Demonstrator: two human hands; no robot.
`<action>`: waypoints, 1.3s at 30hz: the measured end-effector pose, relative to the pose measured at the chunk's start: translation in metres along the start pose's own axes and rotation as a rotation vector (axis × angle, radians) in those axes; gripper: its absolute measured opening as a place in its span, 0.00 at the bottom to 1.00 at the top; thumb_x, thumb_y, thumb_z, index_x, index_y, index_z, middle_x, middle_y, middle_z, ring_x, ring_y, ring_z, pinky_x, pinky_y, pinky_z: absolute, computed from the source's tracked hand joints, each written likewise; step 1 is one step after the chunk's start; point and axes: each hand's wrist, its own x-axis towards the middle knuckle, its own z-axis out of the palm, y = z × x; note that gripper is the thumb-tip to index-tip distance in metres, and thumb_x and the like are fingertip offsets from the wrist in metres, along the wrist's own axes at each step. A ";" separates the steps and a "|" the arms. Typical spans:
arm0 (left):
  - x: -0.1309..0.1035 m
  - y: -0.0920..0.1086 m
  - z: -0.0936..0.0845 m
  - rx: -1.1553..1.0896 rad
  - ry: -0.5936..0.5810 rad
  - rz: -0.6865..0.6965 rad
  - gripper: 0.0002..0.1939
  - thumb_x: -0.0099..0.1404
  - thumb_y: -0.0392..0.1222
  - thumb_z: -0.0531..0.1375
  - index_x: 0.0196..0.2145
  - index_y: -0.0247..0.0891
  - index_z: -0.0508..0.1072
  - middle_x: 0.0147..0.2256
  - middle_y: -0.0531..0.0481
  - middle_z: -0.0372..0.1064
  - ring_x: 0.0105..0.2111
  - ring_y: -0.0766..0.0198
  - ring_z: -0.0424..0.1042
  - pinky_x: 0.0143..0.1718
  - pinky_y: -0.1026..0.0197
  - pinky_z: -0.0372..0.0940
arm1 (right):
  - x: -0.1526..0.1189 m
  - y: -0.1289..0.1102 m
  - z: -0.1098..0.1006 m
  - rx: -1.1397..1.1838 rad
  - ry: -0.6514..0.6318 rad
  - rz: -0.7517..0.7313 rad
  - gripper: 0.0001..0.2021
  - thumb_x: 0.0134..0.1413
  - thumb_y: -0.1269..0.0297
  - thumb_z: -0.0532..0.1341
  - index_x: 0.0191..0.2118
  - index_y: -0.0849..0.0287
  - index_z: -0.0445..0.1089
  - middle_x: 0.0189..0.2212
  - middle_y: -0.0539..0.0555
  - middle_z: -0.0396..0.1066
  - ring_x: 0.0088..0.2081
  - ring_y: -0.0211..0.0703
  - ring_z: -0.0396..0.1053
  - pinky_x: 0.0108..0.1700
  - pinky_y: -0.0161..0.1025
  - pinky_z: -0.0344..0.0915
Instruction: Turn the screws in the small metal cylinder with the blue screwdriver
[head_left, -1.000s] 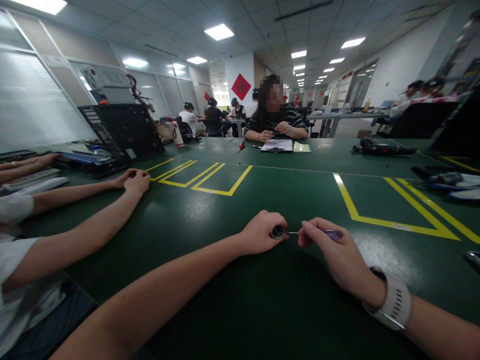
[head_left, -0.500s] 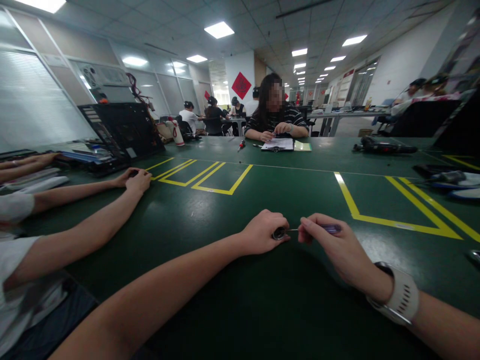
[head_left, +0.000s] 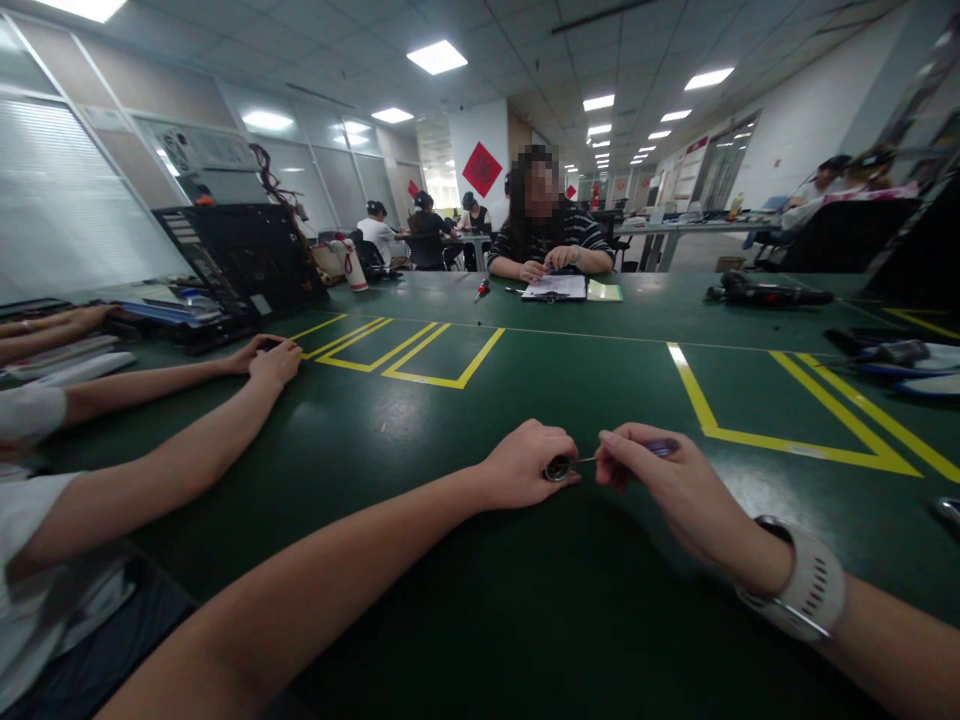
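Note:
My left hand [head_left: 526, 466] rests low over the green table, fingers wrapped round a small dark cylindrical part [head_left: 557, 467] with a shiny round rim; most of it is hidden by the fingers. To its right, my right hand [head_left: 660, 475] pinches a thin screwdriver [head_left: 661, 448] with a purplish handle. The metal shaft points left and its tip reaches the rim of the part; whether it touches I cannot tell. A pale-strapped watch sits on my right wrist.
Yellow tape [head_left: 810, 450] marks outlines on the green table [head_left: 585, 390]. A co-worker's hands [head_left: 274, 358] hold something dark at left. Across sit another person, a clipboard [head_left: 553, 288] and a red screwdriver [head_left: 481, 290]. A black power tool [head_left: 769, 291] lies at far right.
My right hand and the screwdriver have shifted very slightly, the handle tilting up a little. My left hand stays in place. The person opposite has turned their head.

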 end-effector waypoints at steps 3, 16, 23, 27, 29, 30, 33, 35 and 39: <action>0.000 0.000 -0.001 -0.008 0.004 -0.003 0.07 0.60 0.43 0.58 0.32 0.35 0.67 0.29 0.53 0.66 0.31 0.66 0.65 0.38 0.61 0.58 | 0.000 -0.004 0.001 0.018 0.015 0.014 0.15 0.55 0.54 0.56 0.25 0.59 0.68 0.22 0.50 0.69 0.27 0.39 0.65 0.32 0.38 0.60; -0.001 -0.002 0.003 -0.046 0.054 -0.049 0.10 0.59 0.45 0.60 0.32 0.36 0.66 0.29 0.53 0.66 0.30 0.66 0.65 0.37 0.62 0.58 | 0.003 -0.002 0.002 0.293 0.100 0.143 0.14 0.49 0.54 0.61 0.22 0.60 0.68 0.20 0.50 0.68 0.24 0.37 0.63 0.28 0.36 0.58; 0.000 -0.002 0.002 -0.062 0.045 -0.074 0.11 0.59 0.46 0.60 0.32 0.36 0.66 0.29 0.53 0.67 0.31 0.66 0.65 0.38 0.61 0.59 | 0.004 0.000 0.000 0.327 0.113 0.171 0.14 0.48 0.55 0.61 0.22 0.60 0.68 0.20 0.50 0.67 0.23 0.37 0.63 0.28 0.37 0.58; 0.000 -0.001 0.001 -0.062 0.041 -0.080 0.11 0.59 0.46 0.60 0.32 0.36 0.66 0.29 0.53 0.67 0.30 0.66 0.66 0.37 0.61 0.59 | 0.005 0.001 0.000 0.362 0.105 0.188 0.13 0.48 0.55 0.62 0.23 0.60 0.69 0.20 0.50 0.67 0.24 0.37 0.63 0.27 0.36 0.59; 0.000 -0.001 0.001 -0.062 0.043 -0.079 0.11 0.59 0.47 0.59 0.32 0.36 0.66 0.29 0.53 0.67 0.30 0.66 0.66 0.37 0.61 0.59 | 0.005 0.003 0.000 0.401 0.106 0.204 0.13 0.47 0.55 0.62 0.24 0.60 0.69 0.21 0.51 0.67 0.24 0.37 0.63 0.27 0.36 0.59; 0.000 -0.001 0.001 -0.062 0.045 -0.080 0.11 0.59 0.47 0.59 0.32 0.36 0.66 0.29 0.53 0.67 0.30 0.66 0.66 0.37 0.61 0.59 | 0.005 0.005 0.000 0.420 0.110 0.214 0.12 0.47 0.55 0.63 0.24 0.60 0.69 0.22 0.51 0.68 0.24 0.37 0.64 0.27 0.36 0.59; 0.000 -0.001 0.001 -0.063 0.054 -0.085 0.11 0.59 0.47 0.59 0.32 0.36 0.66 0.29 0.52 0.67 0.31 0.66 0.66 0.37 0.61 0.60 | 0.006 0.008 0.001 0.451 0.117 0.242 0.12 0.46 0.55 0.63 0.26 0.60 0.70 0.22 0.51 0.69 0.24 0.37 0.64 0.27 0.37 0.60; 0.000 0.000 0.001 -0.063 0.053 -0.092 0.11 0.59 0.47 0.59 0.32 0.36 0.66 0.29 0.52 0.67 0.31 0.66 0.66 0.37 0.61 0.60 | 0.006 0.007 0.000 0.432 0.114 0.228 0.12 0.47 0.55 0.63 0.26 0.60 0.70 0.22 0.51 0.69 0.25 0.38 0.65 0.28 0.37 0.60; 0.000 0.001 -0.001 -0.062 0.036 -0.074 0.11 0.59 0.46 0.59 0.32 0.36 0.66 0.29 0.53 0.67 0.30 0.66 0.66 0.37 0.61 0.60 | 0.005 -0.002 0.000 0.339 0.083 0.184 0.14 0.47 0.54 0.62 0.22 0.60 0.68 0.20 0.50 0.67 0.24 0.37 0.64 0.28 0.36 0.59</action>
